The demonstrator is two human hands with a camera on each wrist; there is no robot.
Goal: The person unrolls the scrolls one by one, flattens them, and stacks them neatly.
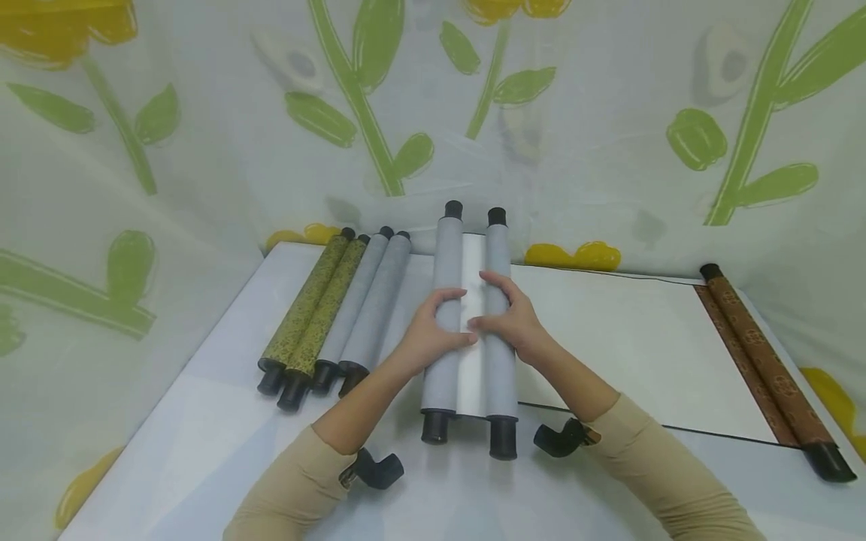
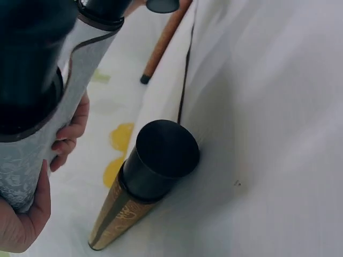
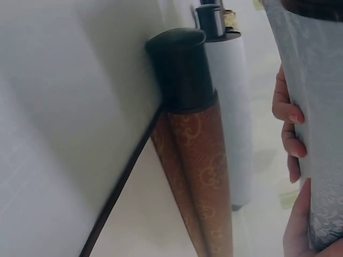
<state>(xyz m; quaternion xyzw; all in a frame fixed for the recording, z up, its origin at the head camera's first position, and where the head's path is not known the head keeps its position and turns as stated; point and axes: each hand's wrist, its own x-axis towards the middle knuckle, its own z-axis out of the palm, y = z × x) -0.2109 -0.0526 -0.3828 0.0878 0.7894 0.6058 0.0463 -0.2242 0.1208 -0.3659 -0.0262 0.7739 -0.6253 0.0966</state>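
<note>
A grey hanging scroll, rolled in from both ends with a white strip showing between its two rolls, is held above the table. My left hand grips its left roll, fingers round the outer side. Round the right roll curl the fingers and thumb of my right hand. Black knobs cap both rolls. Beneath lies a brown patterned scroll, its white sheet spread to the right and its right roll at the table's right side. Its other roll shows below the grey scroll in the left wrist view.
On the left of the white table lie two olive patterned rolls and two grey rolls, side by side. A pale curtain with painted flowers hangs behind. Black wrist cameras sit at both sleeves.
</note>
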